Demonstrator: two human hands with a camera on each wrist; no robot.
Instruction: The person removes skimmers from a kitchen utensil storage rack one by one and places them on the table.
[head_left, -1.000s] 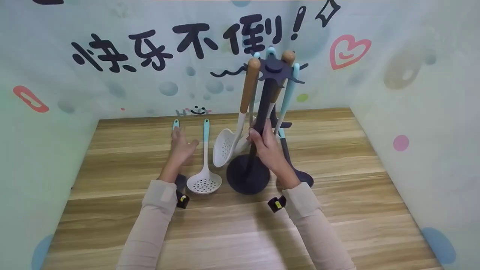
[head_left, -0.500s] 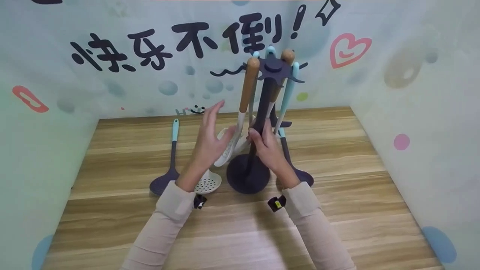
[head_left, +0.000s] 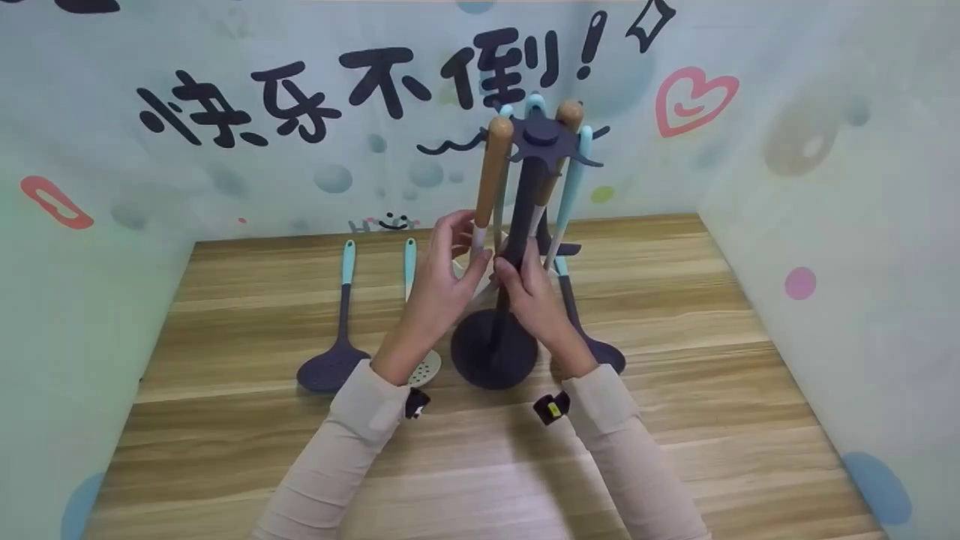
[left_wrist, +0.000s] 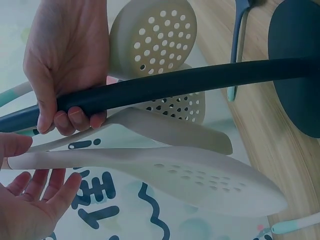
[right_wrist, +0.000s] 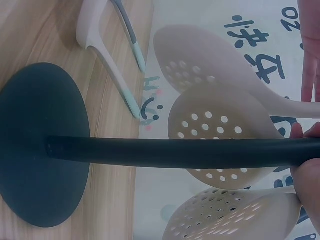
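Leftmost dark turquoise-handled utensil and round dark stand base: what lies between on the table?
Head view: a white perforated skimmer, partly hidden by the left arm.

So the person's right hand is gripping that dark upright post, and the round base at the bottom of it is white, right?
Not quite: the round base is dark, not white, as the head view shows. The right hand is indeed gripping the dark upright post.
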